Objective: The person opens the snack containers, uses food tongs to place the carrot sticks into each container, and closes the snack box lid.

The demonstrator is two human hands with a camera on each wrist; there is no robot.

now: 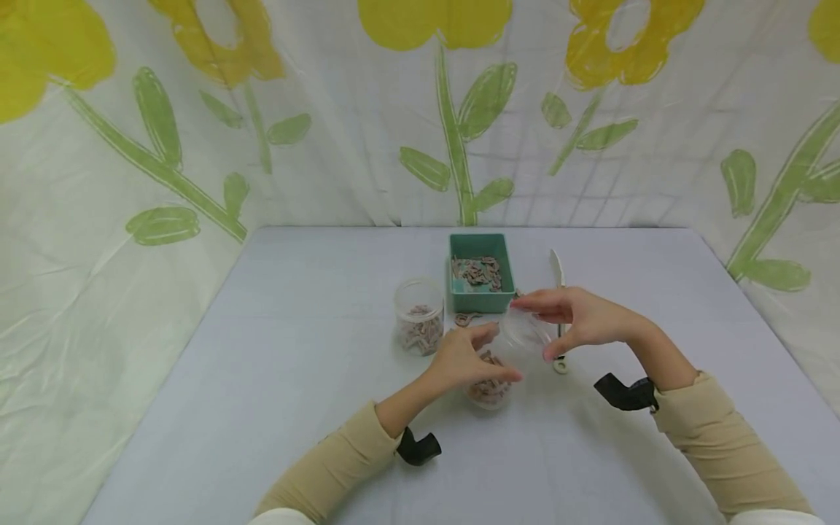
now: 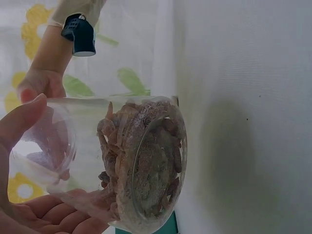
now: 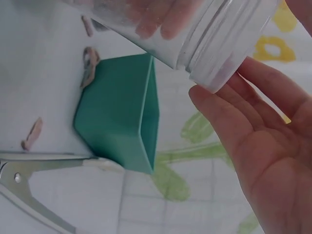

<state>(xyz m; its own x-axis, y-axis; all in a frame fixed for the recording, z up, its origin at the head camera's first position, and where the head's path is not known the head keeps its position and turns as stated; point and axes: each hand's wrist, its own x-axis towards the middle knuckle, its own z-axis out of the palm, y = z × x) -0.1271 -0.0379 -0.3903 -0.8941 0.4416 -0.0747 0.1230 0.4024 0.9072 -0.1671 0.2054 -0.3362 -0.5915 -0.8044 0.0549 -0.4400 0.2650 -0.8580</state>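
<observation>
My left hand (image 1: pixel 467 357) grips a clear plastic jar (image 2: pixel 87 122), tilted, with wrinkled brownish pieces (image 2: pixel 141 161) gathered at its base. In the left wrist view the thumb lies on one side and the fingers spread under the other. My right hand (image 1: pixel 584 317) holds a clear round lid (image 3: pixel 226 53) at the jar's mouth, fingertips along its rim. A second clear jar (image 1: pixel 418 317), open at the top and part filled with similar pieces, stands left of my left hand.
Behind the hands stands a green rectangular box (image 1: pixel 482 302) with more pieces inside. Loose pieces (image 3: pixel 32 134) lie on the table around it. Tongs (image 3: pixel 39 163) lie beside the box, partly behind my right hand in the head view. A flowered curtain (image 1: pixel 354 146) hangs behind the table.
</observation>
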